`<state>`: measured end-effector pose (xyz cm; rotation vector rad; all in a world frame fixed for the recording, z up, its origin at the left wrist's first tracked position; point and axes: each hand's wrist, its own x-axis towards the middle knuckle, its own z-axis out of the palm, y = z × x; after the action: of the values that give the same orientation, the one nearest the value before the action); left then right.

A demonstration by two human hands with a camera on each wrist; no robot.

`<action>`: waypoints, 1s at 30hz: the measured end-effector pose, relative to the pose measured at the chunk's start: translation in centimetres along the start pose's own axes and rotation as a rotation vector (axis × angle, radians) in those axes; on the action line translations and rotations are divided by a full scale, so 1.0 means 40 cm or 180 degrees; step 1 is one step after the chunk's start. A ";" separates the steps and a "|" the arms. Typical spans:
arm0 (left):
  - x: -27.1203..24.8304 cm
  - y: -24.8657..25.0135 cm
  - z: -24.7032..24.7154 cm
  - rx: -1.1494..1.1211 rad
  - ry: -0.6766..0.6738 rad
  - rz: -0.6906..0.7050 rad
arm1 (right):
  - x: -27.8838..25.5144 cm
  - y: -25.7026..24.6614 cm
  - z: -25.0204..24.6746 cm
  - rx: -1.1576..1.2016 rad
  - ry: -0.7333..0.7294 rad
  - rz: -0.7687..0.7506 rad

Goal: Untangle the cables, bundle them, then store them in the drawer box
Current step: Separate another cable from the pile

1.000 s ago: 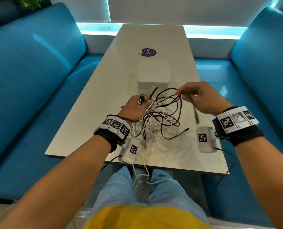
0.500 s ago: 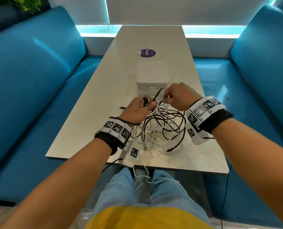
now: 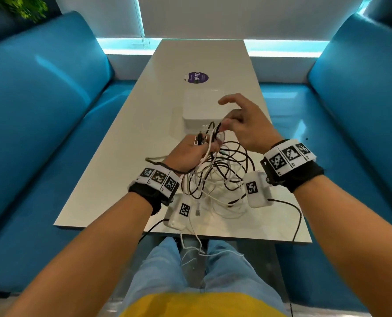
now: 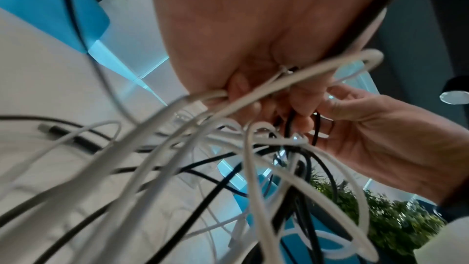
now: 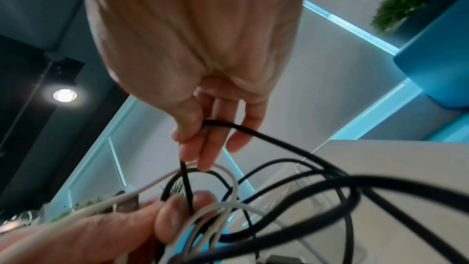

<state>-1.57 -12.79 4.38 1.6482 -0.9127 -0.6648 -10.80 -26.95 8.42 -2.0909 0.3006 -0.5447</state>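
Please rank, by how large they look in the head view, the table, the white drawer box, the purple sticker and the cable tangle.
1. table, by far.
2. cable tangle, spread wider than the box.
3. white drawer box, partly hidden by the right hand and farther off, so this is unsure.
4. purple sticker, farthest off.

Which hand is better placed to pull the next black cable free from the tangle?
Right. The right hand already pinches a black cable between thumb and fingers just above the tangle, while the left hand grips the gathered bundle of cables, so it likely serves best as the anchor.
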 end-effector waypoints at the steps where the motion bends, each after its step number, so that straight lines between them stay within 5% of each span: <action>1: 0.004 0.005 0.001 0.0077 -0.0060 0.0051 | 0.001 -0.002 -0.002 0.0084 0.0124 -0.0007; 10: -0.006 -0.024 0.001 0.0288 -0.0067 -0.0284 | -0.002 -0.053 -0.088 0.1341 0.1287 -0.0081; 13: -0.004 -0.023 0.000 0.0249 0.0032 -0.0295 | 0.004 -0.018 -0.113 0.0937 0.1525 0.0271; 16: -0.003 -0.016 0.005 0.0069 0.0226 -0.0345 | 0.001 0.024 -0.107 -0.1426 0.0958 0.0956; 18: -0.002 -0.014 0.009 0.0054 0.0237 -0.0318 | -0.019 0.022 -0.073 -0.2174 0.0371 0.0994; 22: -0.002 0.001 0.018 -0.0017 0.0127 -0.0269 | -0.034 0.012 0.010 -0.2218 -0.0296 0.0283; 30: -0.017 0.022 -0.001 0.0161 0.0111 -0.0244 | -0.024 -0.009 0.024 -0.2220 0.0174 -0.0080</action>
<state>-2.13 -12.31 5.22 1.7417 -0.8510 -0.6678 -11.18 -25.64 8.00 -2.7542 0.5567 -0.5634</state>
